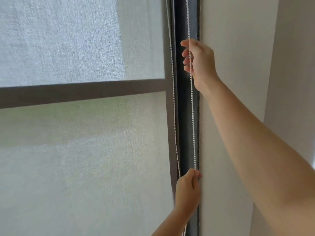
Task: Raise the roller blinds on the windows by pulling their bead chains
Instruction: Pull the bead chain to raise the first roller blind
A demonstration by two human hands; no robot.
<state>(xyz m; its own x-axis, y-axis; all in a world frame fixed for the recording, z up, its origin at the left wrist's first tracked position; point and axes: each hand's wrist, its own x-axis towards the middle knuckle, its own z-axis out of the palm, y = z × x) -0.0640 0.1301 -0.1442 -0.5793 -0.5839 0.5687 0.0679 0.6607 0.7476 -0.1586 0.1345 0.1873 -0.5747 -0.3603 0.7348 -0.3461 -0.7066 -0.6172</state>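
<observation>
A pale translucent roller blind (pixel 81 150) covers the window and fills the left of the view. A white bead chain (pixel 192 116) hangs in two strands along the blind's right edge, in front of the dark window frame (pixel 185 133). My right hand (pixel 198 63) is raised high and closed around the right strand. My left hand (pixel 187 189) is lower down, pinching the same strand between thumb and fingers. The left strand (pixel 174 99) hangs free beside it.
A white wall (pixel 230 48) runs up directly right of the frame, with a corner (pixel 271 65) further right. A dark horizontal window bar (pixel 81 92) shows through the blind fabric.
</observation>
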